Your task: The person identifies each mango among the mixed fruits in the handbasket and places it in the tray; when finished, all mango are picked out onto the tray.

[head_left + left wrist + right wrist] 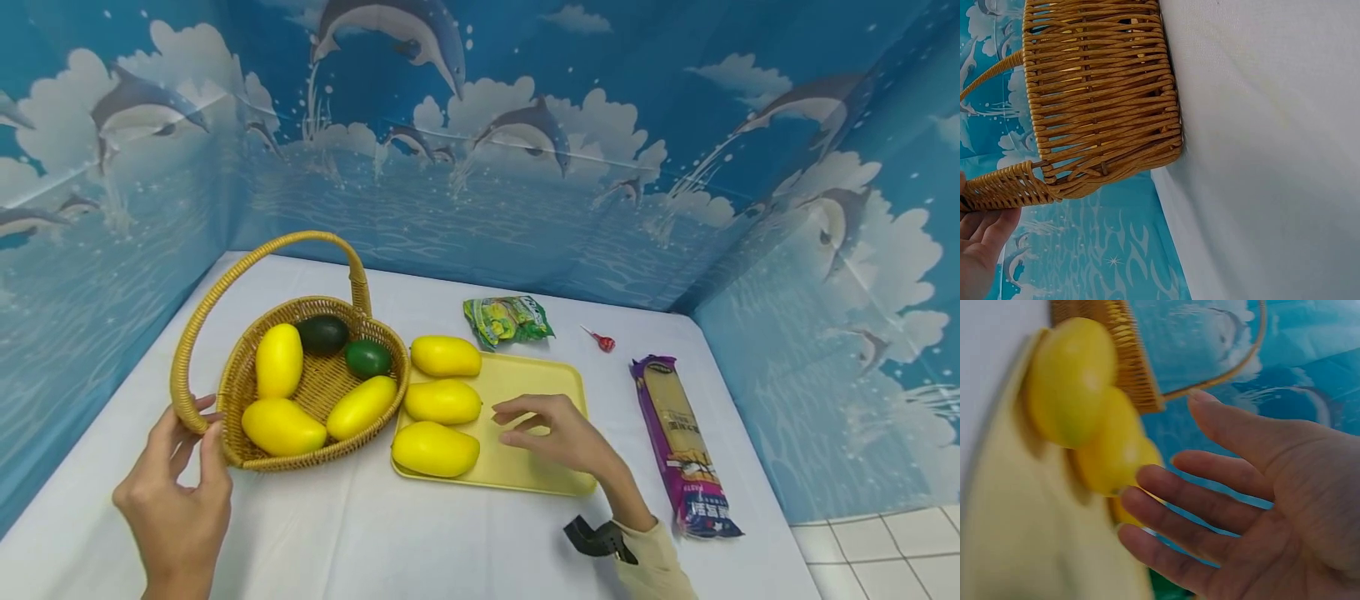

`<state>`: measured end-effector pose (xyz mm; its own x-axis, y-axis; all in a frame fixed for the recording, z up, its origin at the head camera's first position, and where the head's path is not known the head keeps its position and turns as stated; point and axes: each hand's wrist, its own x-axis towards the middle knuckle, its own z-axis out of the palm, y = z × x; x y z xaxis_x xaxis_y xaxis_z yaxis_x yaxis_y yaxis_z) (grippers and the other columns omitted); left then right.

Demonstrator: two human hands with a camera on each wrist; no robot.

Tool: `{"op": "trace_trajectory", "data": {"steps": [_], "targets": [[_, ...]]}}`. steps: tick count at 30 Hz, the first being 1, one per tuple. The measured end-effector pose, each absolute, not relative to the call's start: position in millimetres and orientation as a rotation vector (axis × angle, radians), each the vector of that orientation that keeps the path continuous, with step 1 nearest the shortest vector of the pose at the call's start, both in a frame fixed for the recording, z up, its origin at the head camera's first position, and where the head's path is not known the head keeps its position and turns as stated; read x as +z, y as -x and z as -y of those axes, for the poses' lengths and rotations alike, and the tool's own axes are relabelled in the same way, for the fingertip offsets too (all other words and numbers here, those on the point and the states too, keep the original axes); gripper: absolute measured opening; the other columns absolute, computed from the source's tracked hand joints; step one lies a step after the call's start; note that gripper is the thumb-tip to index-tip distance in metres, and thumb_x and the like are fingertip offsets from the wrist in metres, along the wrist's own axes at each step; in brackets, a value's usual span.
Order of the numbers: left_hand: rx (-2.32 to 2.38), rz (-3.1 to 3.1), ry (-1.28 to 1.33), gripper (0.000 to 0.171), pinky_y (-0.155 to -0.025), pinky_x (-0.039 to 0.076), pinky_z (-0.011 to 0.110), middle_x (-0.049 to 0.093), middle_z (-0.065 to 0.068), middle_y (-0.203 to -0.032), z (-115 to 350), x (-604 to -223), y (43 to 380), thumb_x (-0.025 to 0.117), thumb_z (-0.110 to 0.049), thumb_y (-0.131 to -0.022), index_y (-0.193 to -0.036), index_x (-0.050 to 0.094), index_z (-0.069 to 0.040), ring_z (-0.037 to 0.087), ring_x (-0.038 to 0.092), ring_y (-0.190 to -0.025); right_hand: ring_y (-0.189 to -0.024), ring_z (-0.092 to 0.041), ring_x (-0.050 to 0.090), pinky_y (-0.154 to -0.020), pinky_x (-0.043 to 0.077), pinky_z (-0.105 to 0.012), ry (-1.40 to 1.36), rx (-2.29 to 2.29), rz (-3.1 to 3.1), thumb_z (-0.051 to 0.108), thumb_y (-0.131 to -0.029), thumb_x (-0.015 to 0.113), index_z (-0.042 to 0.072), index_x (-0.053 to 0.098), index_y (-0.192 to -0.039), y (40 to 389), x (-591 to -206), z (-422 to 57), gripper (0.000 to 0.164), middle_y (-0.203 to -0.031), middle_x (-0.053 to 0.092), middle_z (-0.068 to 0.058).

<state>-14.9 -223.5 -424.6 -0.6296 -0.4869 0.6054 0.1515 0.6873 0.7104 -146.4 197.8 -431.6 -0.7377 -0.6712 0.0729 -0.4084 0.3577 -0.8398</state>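
Observation:
My left hand (178, 492) grips the lower left end of the handle (213, 296) of a woven wicker basket (1104, 94). Inside the basket lie three yellow mangoes (283, 427) and two dark green avocado-like fruits (368, 359). Three more yellow mangoes (443, 402) lie in a column along the left side of a pale yellow tray (532, 475). Over the middle of that tray hovers my right hand (558, 433), its fingers loosely bent and holding nothing. In the right wrist view its palm and spread fingers (1179, 500) show beside the mangoes.
Behind the tray lies a green snack bag (508, 321), with a red lollipop (602, 341) to its right. A purple pasta pack (684, 446) lies near the right table edge. Dolphin-printed curtains (465, 200) border the white table (360, 533).

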Motion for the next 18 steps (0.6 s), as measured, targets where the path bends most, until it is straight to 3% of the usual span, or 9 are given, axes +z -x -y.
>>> {"op": "trace_trajectory", "data": {"steps": [4, 8, 18], "targets": [[-0.955, 2.056, -0.257, 0.042, -0.102, 0.051, 0.010, 0.074, 0.023, -0.130, 224.5, -425.4, 14.1, 0.070, 0.001, -0.100, -0.141, 0.064, 0.007, -0.012, 0.062, -0.119, -0.115, -0.038, 0.074, -0.100, 0.063, -0.051, 1.086, -1.229, -2.329, 0.008, -0.099, 0.078, 0.000, 0.069, -0.140, 156.2, -394.6, -202.8, 0.042, -0.128, 0.076, -0.018], [-0.957, 2.058, -0.244, 0.042, -0.103, 0.051, 0.010, 0.073, 0.025, -0.130, 225.8, -425.9, 13.6, 0.070, 0.000, -0.101, -0.141, 0.063, 0.009, -0.012, 0.062, -0.119, -0.121, -0.029, 0.072, -0.103, 0.062, -0.052, 1.246, -1.145, -2.293, 0.008, -0.098, 0.079, 0.002, 0.069, -0.140, 165.8, -359.7, -191.1, 0.043, -0.134, 0.074, -0.013], [-0.954, 2.037, -0.244, 0.041, -0.100, 0.050, 0.008, 0.075, 0.023, -0.128, 222.3, -423.7, 15.4, 0.071, 0.006, -0.098, -0.139, 0.065, 0.008, -0.015, 0.061, -0.116, -0.129, -0.023, 0.068, -0.108, 0.061, -0.042, 1.643, -1.067, -2.057, 0.004, -0.096, 0.081, 0.000, 0.066, -0.143, 193.7, -297.2, -118.6, 0.050, -0.139, 0.072, -0.012]]}}
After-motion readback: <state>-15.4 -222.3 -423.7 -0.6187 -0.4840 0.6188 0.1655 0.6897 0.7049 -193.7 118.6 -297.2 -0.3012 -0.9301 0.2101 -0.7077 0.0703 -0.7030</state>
